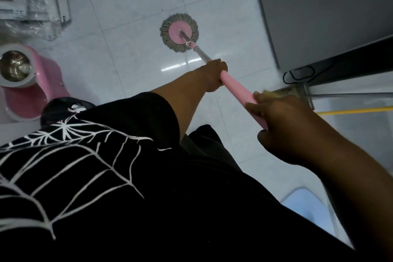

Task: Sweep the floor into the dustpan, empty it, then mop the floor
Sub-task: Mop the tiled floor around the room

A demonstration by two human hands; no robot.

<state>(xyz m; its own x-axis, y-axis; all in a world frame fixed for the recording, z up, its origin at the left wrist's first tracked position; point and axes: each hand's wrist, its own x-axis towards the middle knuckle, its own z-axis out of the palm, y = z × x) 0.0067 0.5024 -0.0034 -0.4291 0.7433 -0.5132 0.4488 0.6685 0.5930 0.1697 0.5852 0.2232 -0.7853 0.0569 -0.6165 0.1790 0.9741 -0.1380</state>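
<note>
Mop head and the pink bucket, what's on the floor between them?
Nothing: the head view shows only bare white floor tiles between the mop head and the pink bucket.

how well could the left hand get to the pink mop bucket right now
Probably yes, once freed: the left hand grips the mop handle and would have to let go. The pink bucket stands on the tile floor to the person's left with nothing between them, though a bend looks needed.
</note>
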